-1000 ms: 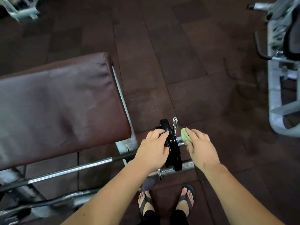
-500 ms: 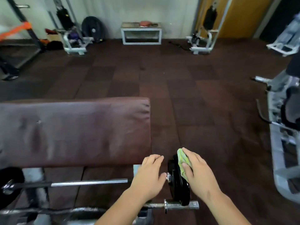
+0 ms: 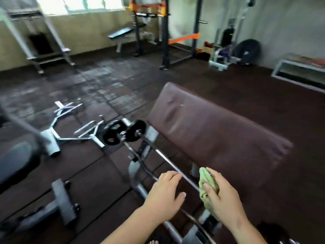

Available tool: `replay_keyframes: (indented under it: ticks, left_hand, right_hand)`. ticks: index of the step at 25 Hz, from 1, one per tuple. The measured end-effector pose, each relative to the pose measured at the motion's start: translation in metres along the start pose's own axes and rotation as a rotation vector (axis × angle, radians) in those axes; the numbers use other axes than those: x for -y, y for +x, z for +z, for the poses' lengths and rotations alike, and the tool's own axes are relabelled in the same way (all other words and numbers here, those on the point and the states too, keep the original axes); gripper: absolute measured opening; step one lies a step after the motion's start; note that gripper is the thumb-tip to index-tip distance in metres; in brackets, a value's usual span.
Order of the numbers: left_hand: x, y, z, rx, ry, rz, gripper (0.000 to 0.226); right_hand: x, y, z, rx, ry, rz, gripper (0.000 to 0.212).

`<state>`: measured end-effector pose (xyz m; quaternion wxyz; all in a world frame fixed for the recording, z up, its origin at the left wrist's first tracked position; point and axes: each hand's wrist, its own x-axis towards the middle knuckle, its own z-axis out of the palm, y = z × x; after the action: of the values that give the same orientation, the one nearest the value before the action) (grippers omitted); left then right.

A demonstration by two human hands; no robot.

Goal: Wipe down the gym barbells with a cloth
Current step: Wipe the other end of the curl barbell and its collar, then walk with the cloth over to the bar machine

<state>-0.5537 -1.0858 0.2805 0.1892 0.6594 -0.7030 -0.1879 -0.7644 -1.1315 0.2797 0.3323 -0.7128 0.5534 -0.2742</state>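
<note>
Nearest in, the right hand (image 3: 223, 201) is seen with its grip closed round a green-yellow cloth (image 3: 204, 179), thumb pressed across the folds, and the cloth is held against the near stretch of the barbell (image 3: 167, 160). Just beside it, the left hand (image 3: 164, 195) is held over the same bar, its grip slack, fingers loosely spread and thumb out, nothing pinched; whether the fingertips touch the steel cannot be told through the blur. The bar is followed away to the upper left, alongside a brown pad (image 3: 211, 136), and a black plate (image 3: 139, 128) is found at its far end, with a second black plate (image 3: 112, 133) just beside. Beyond that, chrome handles (image 3: 66, 118) are scattered on the dark floor tiles (image 3: 105, 85), and a black rack (image 3: 165, 32) with orange fittings is made out by the far wall.
</note>
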Motion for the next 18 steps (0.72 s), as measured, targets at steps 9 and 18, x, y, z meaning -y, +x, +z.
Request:
replay_keyframes:
  ticks: [9, 18]
  left_hand:
    - [0.179, -0.095, -0.109, -0.322, -0.009, -0.442, 0.065]
    - [0.381, -0.192, -0.252, -0.557, -0.04, -0.763, 0.061]
  right_hand:
    - [0.172, 0.071, 0.189, 0.387, 0.052, -0.324, 0.052]
    - [0.391, 0.111, 0.423, 0.711, -0.016, -0.606, 0.05]
